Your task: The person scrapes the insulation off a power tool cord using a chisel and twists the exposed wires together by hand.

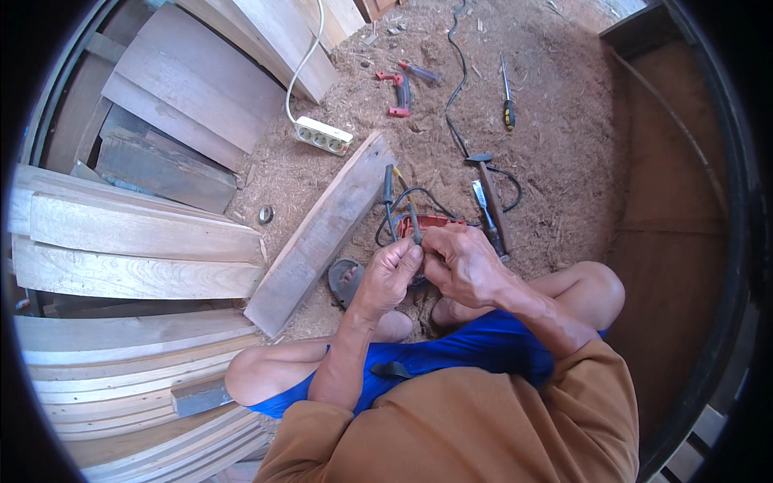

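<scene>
My left hand pinches a thin grey cable-like piece between thumb and fingers. It points away from me, and a thin yellow stretch shows toward its far end. My right hand is closed, its fingertips meeting the left ones; what they grip is hidden. Just beyond the hands, partly covered, is a red tool housing. A black cord sleeve stands beside the grey piece. Near my left wrist lies a grey round disc-like part.
A loose plank lies left of my hands, near stacked boards. A white power strip, a red-and-grey tool part, a screwdriver, a hammer and a chisel lie on the sawdust. A brown panel stands right.
</scene>
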`<state>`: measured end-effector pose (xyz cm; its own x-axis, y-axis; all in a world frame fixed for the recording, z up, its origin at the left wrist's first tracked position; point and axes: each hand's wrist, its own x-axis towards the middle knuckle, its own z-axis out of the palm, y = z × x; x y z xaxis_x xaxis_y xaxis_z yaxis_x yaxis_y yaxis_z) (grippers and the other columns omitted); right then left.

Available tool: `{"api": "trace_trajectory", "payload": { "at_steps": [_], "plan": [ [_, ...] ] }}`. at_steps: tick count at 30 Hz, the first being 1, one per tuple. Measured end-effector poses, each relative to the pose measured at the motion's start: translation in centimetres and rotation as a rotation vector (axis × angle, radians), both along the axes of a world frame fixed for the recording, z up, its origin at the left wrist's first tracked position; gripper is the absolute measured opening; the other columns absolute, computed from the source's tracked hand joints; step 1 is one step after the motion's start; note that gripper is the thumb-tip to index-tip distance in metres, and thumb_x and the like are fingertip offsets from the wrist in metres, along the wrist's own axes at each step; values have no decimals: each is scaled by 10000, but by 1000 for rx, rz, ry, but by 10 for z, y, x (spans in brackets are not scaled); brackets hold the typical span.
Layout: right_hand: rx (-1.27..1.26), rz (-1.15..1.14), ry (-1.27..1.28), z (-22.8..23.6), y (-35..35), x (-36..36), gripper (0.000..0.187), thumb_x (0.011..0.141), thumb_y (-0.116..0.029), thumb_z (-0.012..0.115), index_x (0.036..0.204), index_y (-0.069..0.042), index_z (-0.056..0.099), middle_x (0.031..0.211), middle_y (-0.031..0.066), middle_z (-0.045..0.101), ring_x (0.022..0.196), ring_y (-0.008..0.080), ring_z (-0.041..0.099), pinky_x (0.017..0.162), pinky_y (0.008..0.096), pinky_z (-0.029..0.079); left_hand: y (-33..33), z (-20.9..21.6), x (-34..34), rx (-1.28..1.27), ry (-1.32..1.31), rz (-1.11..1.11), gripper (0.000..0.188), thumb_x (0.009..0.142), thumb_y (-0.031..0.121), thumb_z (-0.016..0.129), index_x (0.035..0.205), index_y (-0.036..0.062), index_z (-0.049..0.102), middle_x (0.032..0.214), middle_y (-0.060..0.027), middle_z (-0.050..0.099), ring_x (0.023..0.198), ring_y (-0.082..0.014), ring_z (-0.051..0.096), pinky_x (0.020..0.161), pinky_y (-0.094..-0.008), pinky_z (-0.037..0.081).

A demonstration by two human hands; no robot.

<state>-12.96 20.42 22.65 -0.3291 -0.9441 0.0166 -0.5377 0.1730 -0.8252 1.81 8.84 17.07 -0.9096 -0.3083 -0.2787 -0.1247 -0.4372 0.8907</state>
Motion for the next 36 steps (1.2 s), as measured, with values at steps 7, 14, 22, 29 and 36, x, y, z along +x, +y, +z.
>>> {"api": "trace_trajectory", "payload": {
  "at_steps": [7,14,22,29,36],
  "plan": [
    [-120,-19,179,-16,3,9,173,739,-76,663,796,-30,505,738,192,568,715,401,565,627,516,443,1,12,0,-101,-22,-42,259,1085,221,512,969,51,669,772,90,520,713,-4,411,606,-216,352],
    [-149,5,207,-21,1,7,198,724,-80,673,815,-38,503,744,176,561,718,389,553,637,497,449,4,-1,-1,5,-8,28,249,1078,219,510,999,45,670,790,86,559,739,2,452,630,-201,373],
    [-166,-5,209,-16,-3,4,198,722,-94,683,800,-46,507,748,161,567,725,378,555,643,491,452,2,-5,-1,83,7,6,265,1081,281,508,938,101,641,738,108,497,634,7,394,559,-201,311],
    [-180,-9,221,-20,-4,0,189,725,-99,686,787,-56,512,745,146,560,726,371,557,637,479,453,2,4,-3,178,-13,16,282,1082,304,511,868,147,607,710,111,453,607,5,366,545,-202,295],
    [-136,-318,342,3,15,-67,134,763,-29,582,718,-41,456,680,151,492,663,375,509,621,465,429,-2,10,12,240,63,18,335,1064,278,548,787,91,573,595,65,418,510,-33,347,494,-228,275]
  ]
}}
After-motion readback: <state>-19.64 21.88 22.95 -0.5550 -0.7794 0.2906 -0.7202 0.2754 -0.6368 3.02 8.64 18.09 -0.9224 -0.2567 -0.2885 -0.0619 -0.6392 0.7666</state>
